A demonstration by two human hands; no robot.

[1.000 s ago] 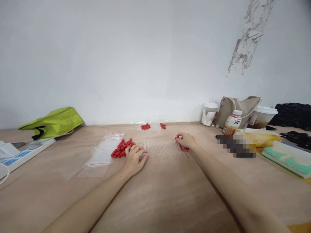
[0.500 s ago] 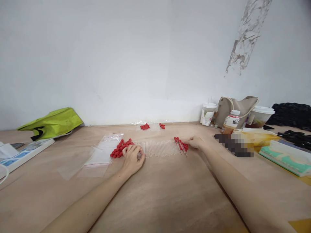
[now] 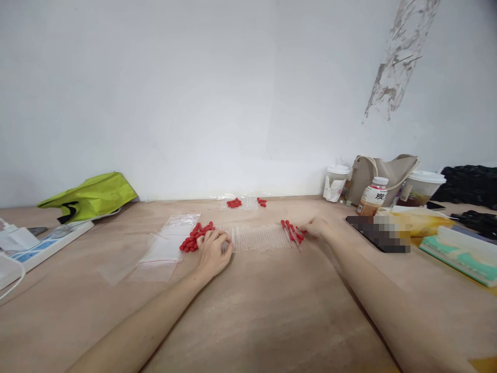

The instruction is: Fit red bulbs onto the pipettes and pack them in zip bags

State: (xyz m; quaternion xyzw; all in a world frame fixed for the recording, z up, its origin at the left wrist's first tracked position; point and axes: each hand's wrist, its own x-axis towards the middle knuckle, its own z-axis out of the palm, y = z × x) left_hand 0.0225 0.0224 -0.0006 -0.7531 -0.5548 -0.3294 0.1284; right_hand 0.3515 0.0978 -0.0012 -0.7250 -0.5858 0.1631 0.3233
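Note:
A row of clear thin glass tubes (image 3: 256, 239) lies side by side on the table. My left hand (image 3: 214, 250) rests at the row's left end, fingers curled, with clear tube ends showing between thumb and fingers. Just beside it is a pile of red rubber bulbs (image 3: 191, 240). At the row's right end lie several red-bulbed droppers (image 3: 292, 235) with loose red bulbs among them. My right hand (image 3: 315, 227) reaches in from the right, its fingertips pinched at a red rubber bulb (image 3: 301, 230); the fingers partly hide it.
Clear zip bags (image 3: 165, 246) lie left of the bulb pile. Another bag with red bulbs (image 3: 234, 203) sits near the wall. A power strip (image 3: 58, 243) and green bag (image 3: 91, 196) are at left. A phone (image 3: 365, 233), drink bottle (image 3: 371, 197), cups and tissue pack (image 3: 460, 254) stand at right.
The view has shifted slightly, so everything appears a little further right. My right fingertips have moved slightly at the red bulbs. My left hand stays at the tubes.

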